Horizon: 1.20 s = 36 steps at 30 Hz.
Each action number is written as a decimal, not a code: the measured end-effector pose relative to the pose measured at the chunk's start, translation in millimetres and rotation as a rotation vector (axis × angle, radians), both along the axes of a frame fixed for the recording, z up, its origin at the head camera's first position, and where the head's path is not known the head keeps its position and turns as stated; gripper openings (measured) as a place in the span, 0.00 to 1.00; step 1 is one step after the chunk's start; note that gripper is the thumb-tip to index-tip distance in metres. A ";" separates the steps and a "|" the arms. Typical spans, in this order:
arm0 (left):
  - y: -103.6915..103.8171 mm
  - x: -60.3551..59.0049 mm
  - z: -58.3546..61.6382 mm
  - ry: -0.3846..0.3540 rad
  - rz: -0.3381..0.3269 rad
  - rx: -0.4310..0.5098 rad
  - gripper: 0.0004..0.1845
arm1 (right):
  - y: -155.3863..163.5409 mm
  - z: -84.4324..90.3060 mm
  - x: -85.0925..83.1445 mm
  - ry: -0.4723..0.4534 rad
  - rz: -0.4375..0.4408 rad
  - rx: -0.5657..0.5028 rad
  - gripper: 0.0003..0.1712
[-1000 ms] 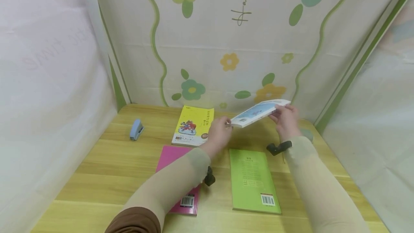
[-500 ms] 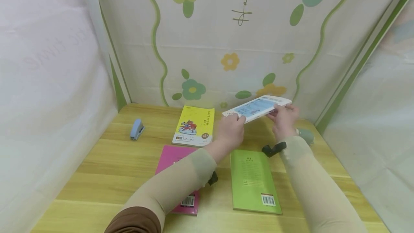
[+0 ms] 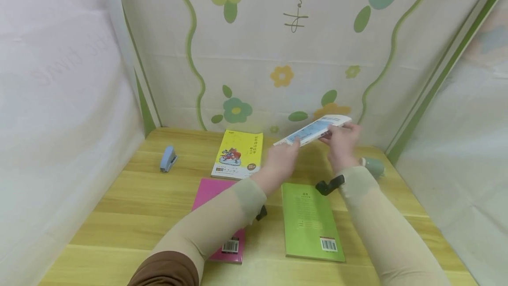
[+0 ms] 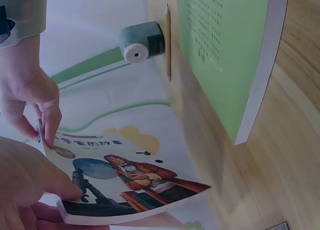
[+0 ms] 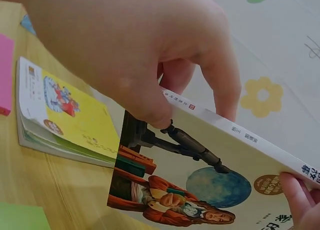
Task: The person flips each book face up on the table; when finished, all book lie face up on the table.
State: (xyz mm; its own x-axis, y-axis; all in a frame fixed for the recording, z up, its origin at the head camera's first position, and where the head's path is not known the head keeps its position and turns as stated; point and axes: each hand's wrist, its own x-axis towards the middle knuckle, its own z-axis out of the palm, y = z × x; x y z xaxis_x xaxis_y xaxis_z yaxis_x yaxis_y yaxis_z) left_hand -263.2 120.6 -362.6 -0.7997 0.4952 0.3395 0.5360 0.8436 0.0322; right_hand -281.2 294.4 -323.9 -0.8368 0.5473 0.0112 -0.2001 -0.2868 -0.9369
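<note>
A white illustrated book (image 3: pixel 313 130) is being held in the air by both hands, tilted, above the far part of the wooden surface (image 3: pixel 131 197), beyond the green book (image 3: pixel 310 221). The left hand (image 3: pixel 280 161) is gripping its near-left corner, fingers (image 4: pixel 55 182) curled round the edge and pinching it. The right hand (image 3: pixel 340 144) is grasping its right end, fingers (image 5: pixel 220 89) clamped over the spine with the thumb on the cover. The green book is lying flat, back cover up, below and nearer than the held book. Left of the green book a pink book (image 3: pixel 217 215) is lying partly under the left forearm. Beyond the pink book a yellow book (image 3: pixel 238 153) is lying flat. Far left of the yellow book a blue stapler (image 3: pixel 168 158) is sitting. Right of the green book, by the backdrop, a grey-green sharpener (image 3: pixel 373 167) is sitting.
</note>
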 end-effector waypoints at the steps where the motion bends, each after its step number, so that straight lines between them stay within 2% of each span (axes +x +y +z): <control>1: -0.5 -0.8 -0.2 -0.018 0.003 -0.001 0.33 | -2.0 0.4 0.1 0.008 0.002 0.016 0.28; 5: -2.3 -4.2 -0.1 -0.087 0.016 0.015 0.25 | -7.5 0.9 -0.5 0.042 0.010 0.036 0.26; 9: -5.6 -7.9 1.7 -0.167 0.034 0.108 0.17 | -11.4 1.3 -1.6 0.059 0.024 0.047 0.24; 13: -10.5 -12.1 0.9 -0.251 0.050 0.237 0.22 | -15.8 0.7 -3.8 0.054 0.057 0.102 0.22; 19: -18.3 -22.0 -7.6 -0.319 0.080 0.386 0.31 | -11.6 -6.3 -9.4 0.058 0.157 0.294 0.19; 23: -24.6 -25.7 -10.3 -0.421 0.092 0.565 0.29 | -2.7 -12.3 -12.0 -0.014 0.216 0.480 0.22; 26: -29.4 -27.2 -12.2 -0.472 0.077 0.674 0.29 | 5.4 -18.2 -13.5 -0.102 0.260 0.573 0.27; 30: -35.2 -28.8 -14.5 -0.516 0.061 0.759 0.29 | 15.5 -27.3 -14.1 -0.196 0.312 0.651 0.30; 36: -39.8 -31.9 -18.7 -0.567 0.042 0.888 0.26 | 26.8 -39.9 -13.5 -0.258 0.380 0.730 0.31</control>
